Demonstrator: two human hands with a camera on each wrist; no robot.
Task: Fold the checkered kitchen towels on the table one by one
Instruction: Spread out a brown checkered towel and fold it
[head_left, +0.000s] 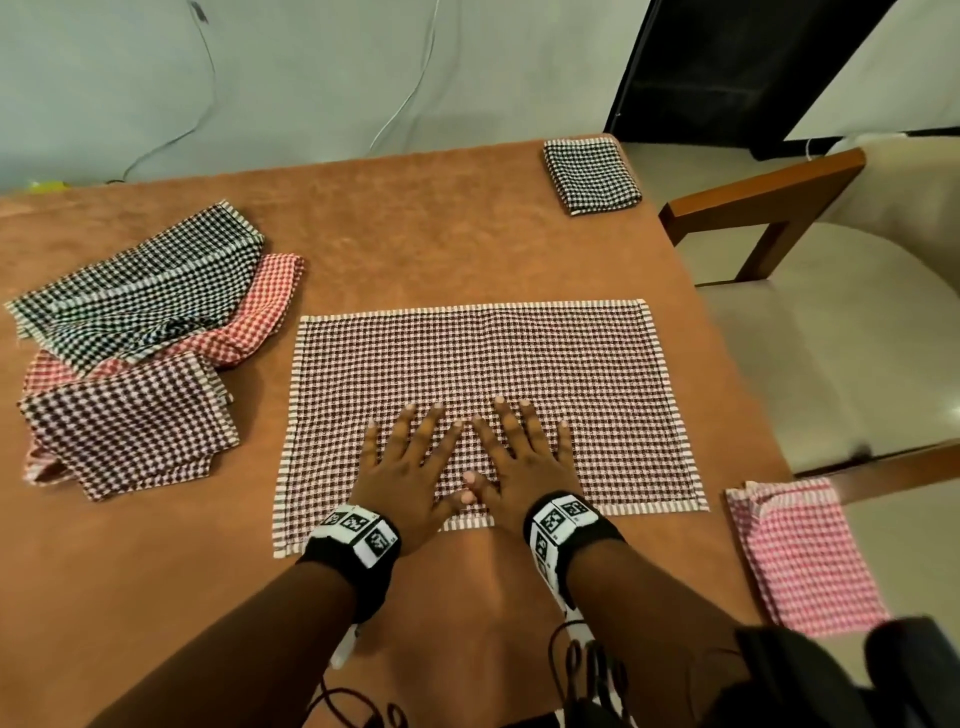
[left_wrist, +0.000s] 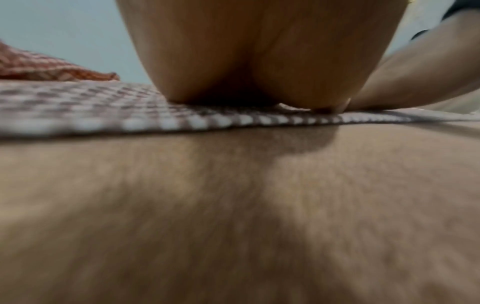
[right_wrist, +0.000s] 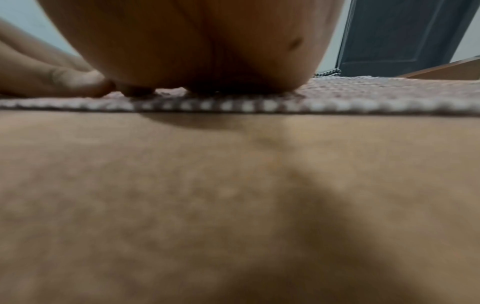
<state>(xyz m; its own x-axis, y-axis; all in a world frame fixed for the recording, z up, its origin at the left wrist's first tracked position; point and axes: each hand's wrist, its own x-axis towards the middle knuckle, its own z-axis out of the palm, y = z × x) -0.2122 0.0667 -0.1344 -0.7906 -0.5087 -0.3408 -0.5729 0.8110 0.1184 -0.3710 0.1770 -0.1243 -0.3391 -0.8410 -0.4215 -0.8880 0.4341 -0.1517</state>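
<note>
Palms lie flat: the left hand (head_left: 402, 467) and the right hand (head_left: 519, 462) press side by side on the near middle of the spread towel (head_left: 519, 358), fingers straight and splayed, thumbs touching, neither grip closed on anything. Both wrist views show only the heel of each hand bearing down on the cloth's striped hem. The towel lies open on the bench (head_left: 415, 234), directly in front of the person, long side running left to right. It looks soft, light and limp, a waffle-textured weave that would sag if lifted, so I judge the corners or the striped hem the best places to pinch it, one hand to each. It is a dark brown-and-white check with a white-barred border all round, lying nearly smooth. To the left sits a heap of unfolded towels (head_left: 135, 332) in black, red and brown check. A folded black towel (head_left: 589, 174) rests at the far edge, and a folded pink towel (head_left: 802, 551) overhangs the near right corner.
</note>
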